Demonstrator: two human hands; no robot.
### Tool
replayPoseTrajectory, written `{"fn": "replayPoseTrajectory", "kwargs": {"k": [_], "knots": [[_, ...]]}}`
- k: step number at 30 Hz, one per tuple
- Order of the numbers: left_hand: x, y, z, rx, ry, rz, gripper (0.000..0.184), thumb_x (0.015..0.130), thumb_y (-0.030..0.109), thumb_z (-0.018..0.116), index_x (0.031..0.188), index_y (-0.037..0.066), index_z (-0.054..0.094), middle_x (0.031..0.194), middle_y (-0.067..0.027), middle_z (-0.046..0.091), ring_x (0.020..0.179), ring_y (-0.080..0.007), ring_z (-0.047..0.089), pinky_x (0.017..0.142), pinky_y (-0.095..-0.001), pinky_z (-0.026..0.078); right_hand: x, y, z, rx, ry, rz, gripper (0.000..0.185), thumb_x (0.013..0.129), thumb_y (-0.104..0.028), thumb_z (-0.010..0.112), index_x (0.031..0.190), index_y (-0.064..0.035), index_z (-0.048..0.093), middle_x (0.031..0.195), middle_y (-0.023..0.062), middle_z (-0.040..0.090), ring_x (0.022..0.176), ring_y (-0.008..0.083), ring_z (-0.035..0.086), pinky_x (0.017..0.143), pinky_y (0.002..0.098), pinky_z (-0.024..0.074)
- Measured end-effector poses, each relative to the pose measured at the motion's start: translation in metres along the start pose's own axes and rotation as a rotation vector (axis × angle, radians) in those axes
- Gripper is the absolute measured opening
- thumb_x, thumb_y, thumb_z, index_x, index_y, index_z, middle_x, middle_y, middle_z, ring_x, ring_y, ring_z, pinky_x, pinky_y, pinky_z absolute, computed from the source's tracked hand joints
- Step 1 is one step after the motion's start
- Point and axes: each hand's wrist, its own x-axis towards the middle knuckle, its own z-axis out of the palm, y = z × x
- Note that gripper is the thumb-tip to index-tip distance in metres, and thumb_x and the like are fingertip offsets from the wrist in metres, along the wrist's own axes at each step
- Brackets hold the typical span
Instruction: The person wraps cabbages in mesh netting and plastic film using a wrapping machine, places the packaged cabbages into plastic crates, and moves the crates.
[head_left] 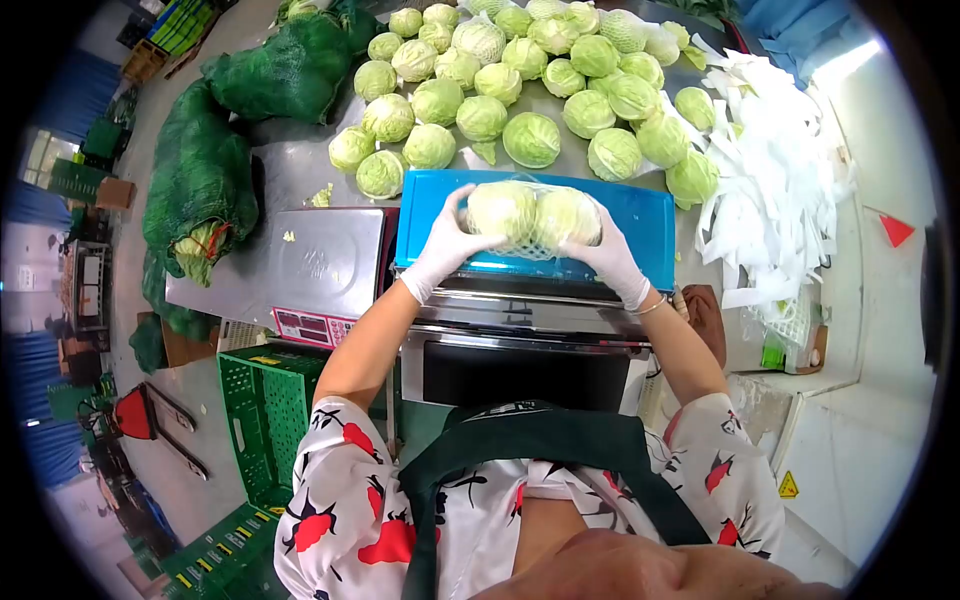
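Two cabbages in a clear wrap and white net (535, 218) lie side by side over the blue board (640, 205). My left hand (452, 243), in a white glove, holds the left end of the pair, thumb in front and fingers behind. On the right end, my gloved right hand (607, 252) grips in the same way. Many loose cabbages (531, 139) are spread on the metal table just behind the board, some of them in white nets.
A scale (325, 262) with a red panel stands left of the board. Green mesh sacks (200, 180) lie farther left, with a green crate (262, 410) below. White net sleeves (765, 170) are heaped at right. A pallet jack (135, 413) stands on the floor.
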Motion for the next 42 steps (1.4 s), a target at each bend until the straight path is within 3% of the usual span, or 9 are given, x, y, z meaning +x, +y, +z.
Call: {"fn": "replayPoseTrajectory", "kwargs": {"k": [6,11,16,21,24,28,31,38,42], "knots": [[-0.084,0.035,0.007,-0.145,-0.121,-0.342,0.054,0.094,0.032,0.069,0.126,-0.008,0.053,0.119,-0.0151,0.064,0.104,-0.0162,0.064,0.088,-0.03,0.053,-0.094,-0.027,0.019,0.237,0.027,0.391,0.067,0.094,-0.04,0.067,0.141,0.0021,0.045,0.12,0.0092,0.062,0.097,0.0115,0.061,0.08,0.0267,0.0525],[-0.197,-0.014,-0.006,-0.188,-0.489,-0.696,0.069,0.097,0.035,0.063,0.144,-0.008,0.036,0.136,-0.0165,0.055,0.124,-0.0248,0.057,0.103,-0.0413,0.048,-0.209,-0.049,0.035,0.117,-0.153,0.713,0.067,0.092,-0.047,0.068,0.137,-0.0003,0.053,0.108,0.0093,0.066,0.086,0.0127,0.063,0.065,0.0255,0.0538],[-0.205,-0.055,0.005,-0.335,-0.371,-0.941,0.069,0.1,0.053,0.052,0.143,0.0,0.046,0.134,-0.0184,0.06,0.124,-0.0254,0.059,0.103,-0.0434,0.048,-0.207,0.006,0.05,0.162,-0.249,0.899,0.077,0.091,-0.061,0.06,0.131,0.0041,0.057,0.113,0.0116,0.065,0.091,0.0192,0.065,0.078,0.0327,0.0581],[-0.212,-0.033,0.008,-0.484,-0.279,-0.965,0.071,0.1,0.048,0.054,0.139,-0.009,0.045,0.132,-0.0217,0.059,0.126,-0.0268,0.057,0.107,-0.0388,0.046,-0.207,0.032,0.032,0.595,-0.348,0.916,0.062,0.089,0.006,0.066,0.146,-0.0011,0.043,0.143,0.0132,0.052,0.126,0.0156,0.052,0.108,0.0304,0.0413],[-0.247,-0.04,0.0,-0.557,-0.157,-0.756,0.062,0.099,0.026,0.064,0.143,-0.011,0.04,0.143,-0.0205,0.05,0.131,-0.0249,0.052,0.111,-0.0357,0.044,-0.222,-0.002,0.041,1.136,-0.133,1.094,0.057,0.087,0.0,0.072,0.139,-0.006,0.052,0.134,0.0124,0.059,0.12,0.0169,0.057,0.101,0.0316,0.0461],[-0.286,-0.077,-0.002,0.734,-0.077,0.147,0.044,0.091,0.002,0.06,0.134,0.012,0.059,0.112,-0.0145,0.071,0.094,-0.0262,0.072,0.082,-0.0335,0.059,-0.278,0.051,0.039,-0.902,0.072,-0.266,0.023,0.095,-0.019,0.063,0.114,-0.0064,0.065,0.109,0.0135,0.066,0.096,0.0213,0.068,0.087,0.0323,0.0524],[-0.269,-0.07,-0.006,0.806,0.045,0.308,0.04,0.093,0.0,0.058,0.131,0.011,0.061,0.098,-0.0113,0.073,0.081,-0.0224,0.073,0.071,-0.0317,0.059,-0.284,0.043,0.047,-0.541,-0.012,0.226,0.015,0.095,-0.02,0.062,0.097,-0.0058,0.065,0.099,0.0113,0.065,0.084,0.022,0.069,0.077,0.0325,0.0537],[-0.28,-0.064,-0.017,0.083,0.125,-0.484,0.026,0.103,0.01,0.05,0.124,0.007,0.065,0.067,0.0036,0.057,0.053,-0.005,0.046,0.049,-0.0215,0.039,-0.278,0.047,0.037,0.101,0.304,0.814,0.029,0.102,-0.02,0.055,0.079,-0.0045,0.061,0.059,-0.0037,0.046,0.054,0.0058,0.039,0.052,0.0267,0.0313],[-0.326,-0.152,0.004,-0.192,-0.043,-0.859,0.024,0.102,0.013,0.054,0.116,0.0,0.069,0.09,0.0006,0.07,0.075,-0.0041,0.058,0.069,-0.0222,0.048,-0.328,0.143,0.052,-0.743,-0.515,0.745,0.021,0.096,-0.018,0.058,0.106,0.0002,0.063,0.097,0.0083,0.068,0.09,0.0186,0.066,0.076,0.0367,0.0514]]}}
